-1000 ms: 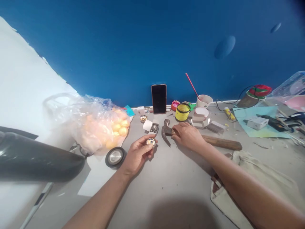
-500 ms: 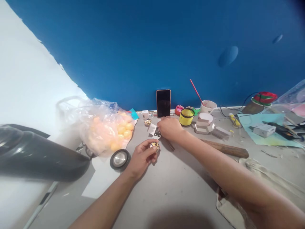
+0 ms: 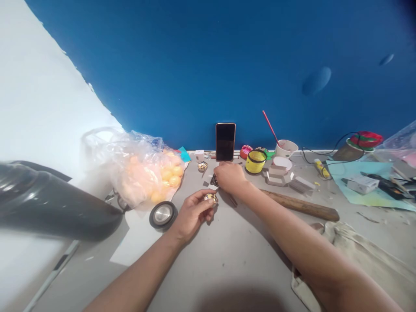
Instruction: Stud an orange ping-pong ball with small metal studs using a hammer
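Between the thumb and fingers of my left hand (image 3: 194,213) is a small round ball with yellow, white and dark spots (image 3: 211,199). My right hand (image 3: 231,177) is closed beside a small white box of tiny dark pieces (image 3: 213,181), its fingertips at the box's right side; whatever they pinch is hidden. A second patterned ball (image 3: 202,166) rests on the table behind the box. A thin stick (image 3: 232,200) lies below my right wrist.
A phone (image 3: 225,142) stands against the blue wall. Left are a plastic bag of orange balls (image 3: 146,171), a round black lid (image 3: 163,214) and a dark cylinder (image 3: 58,203). Right are a yellow cup (image 3: 255,161), a paper cup (image 3: 286,148), a wooden rod (image 3: 302,205) and a cloth (image 3: 364,255).
The view has shifted slightly. My right hand now covers more of the white box. My left hand still holds the spotted ball in about the same place.
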Tool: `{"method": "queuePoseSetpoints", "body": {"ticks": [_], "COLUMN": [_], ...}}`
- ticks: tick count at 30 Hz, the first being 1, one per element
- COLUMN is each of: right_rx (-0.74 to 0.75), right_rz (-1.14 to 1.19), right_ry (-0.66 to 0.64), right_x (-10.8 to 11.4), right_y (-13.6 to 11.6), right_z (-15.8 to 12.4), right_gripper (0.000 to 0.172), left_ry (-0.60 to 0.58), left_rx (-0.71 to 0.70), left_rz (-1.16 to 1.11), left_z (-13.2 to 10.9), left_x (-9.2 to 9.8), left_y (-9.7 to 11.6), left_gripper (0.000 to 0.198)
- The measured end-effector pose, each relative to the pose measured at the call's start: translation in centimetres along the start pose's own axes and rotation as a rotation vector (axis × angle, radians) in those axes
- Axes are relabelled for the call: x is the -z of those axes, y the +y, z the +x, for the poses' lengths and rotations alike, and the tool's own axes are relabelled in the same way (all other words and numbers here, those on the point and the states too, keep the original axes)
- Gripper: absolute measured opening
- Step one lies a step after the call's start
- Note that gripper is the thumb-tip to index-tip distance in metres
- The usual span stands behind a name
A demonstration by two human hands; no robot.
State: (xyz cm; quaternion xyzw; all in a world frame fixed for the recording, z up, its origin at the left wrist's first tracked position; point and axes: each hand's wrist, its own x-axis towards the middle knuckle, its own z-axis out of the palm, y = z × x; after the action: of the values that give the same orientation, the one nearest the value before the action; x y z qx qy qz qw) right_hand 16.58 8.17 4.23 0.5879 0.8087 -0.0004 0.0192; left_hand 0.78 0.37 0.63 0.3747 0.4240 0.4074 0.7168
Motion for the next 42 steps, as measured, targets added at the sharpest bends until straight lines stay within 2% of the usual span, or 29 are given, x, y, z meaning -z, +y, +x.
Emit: {"method": "queuePoseSetpoints", "body": {"ticks": [12,26,36,39,42], "right_rx": [-0.011,0.044,-0.028,-0.014,0.027], "right_rz": [0.055,0.08,0.145,0.292,0.598], "right_ry": [-0.018,-0.022,0.054,0.095,0.128], "right_x": [-0.4,-0.7,-0.3,-0.4,-0.5], "right_y": [0.0,0.2,0.3,0.6,1.2], "right_z": [0.4,0.2,-0.1,-0.1,-0.1], "right_gripper": [0.028,0.028,0.028,0.022,0.022], "left_ry": [0.004,-0.009,-0.023,-0.031,-0.032], "left_rx": [-0.009,-0.017,-0.045,-0.053,-0.066], "left_rz": [0.006,0.005,-0.008,-0.015,-0.025], "left_z": [0.0,0.0,0.0,0.0,0.0], "left_x": [0.1,0.2,0.1,0.2,0.3], "left_y": [-0.2,-0.2,-0.3,-0.3,-0.4], "left_gripper": [0.046,0.043,0.044,0.044,0.046]}}
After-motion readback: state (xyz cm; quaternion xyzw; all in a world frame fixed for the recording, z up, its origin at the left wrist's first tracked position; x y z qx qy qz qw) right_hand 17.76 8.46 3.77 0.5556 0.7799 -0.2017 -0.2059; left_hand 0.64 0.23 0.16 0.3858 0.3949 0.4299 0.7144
